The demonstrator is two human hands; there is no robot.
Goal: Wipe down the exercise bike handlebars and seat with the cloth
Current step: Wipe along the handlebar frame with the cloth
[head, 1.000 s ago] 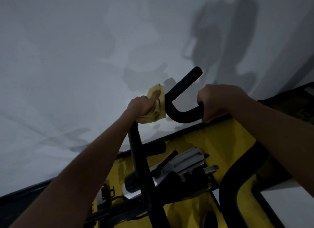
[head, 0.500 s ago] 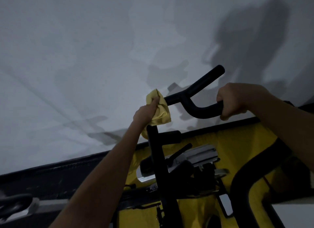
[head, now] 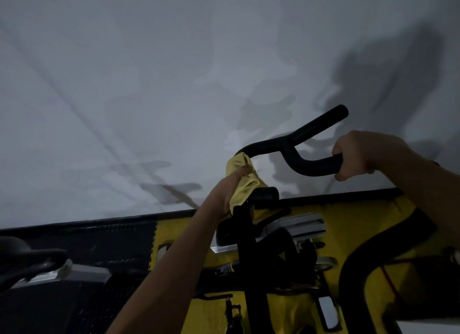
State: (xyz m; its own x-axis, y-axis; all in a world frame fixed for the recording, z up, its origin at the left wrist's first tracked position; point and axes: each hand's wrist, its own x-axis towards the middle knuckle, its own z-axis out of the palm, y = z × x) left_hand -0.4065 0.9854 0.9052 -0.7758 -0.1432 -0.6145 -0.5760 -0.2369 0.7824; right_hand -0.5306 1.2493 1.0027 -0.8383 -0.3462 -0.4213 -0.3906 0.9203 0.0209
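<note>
The black handlebar (head: 298, 144) of the exercise bike curves across the middle right, one end pointing up and right. My left hand (head: 227, 190) grips a yellow cloth (head: 242, 178) bunched around the bar's left part, just above the black upright stem (head: 245, 236). My right hand (head: 358, 155) is wrapped around the handlebar's right grip. A dark seat (head: 22, 259) shows at the lower left edge.
A pale wall (head: 149, 84) with shadows fills the upper view. Below lie a black floor mat (head: 99, 246) and a yellow mat (head: 348, 221). The bike's silver and black frame parts (head: 293, 234) and a black curved tube (head: 361, 264) crowd the lower right.
The view has swung left, bringing the seat into sight. My left hand with the cloth slid down the left part of the handlebar toward the stem. My right hand kept its grip.
</note>
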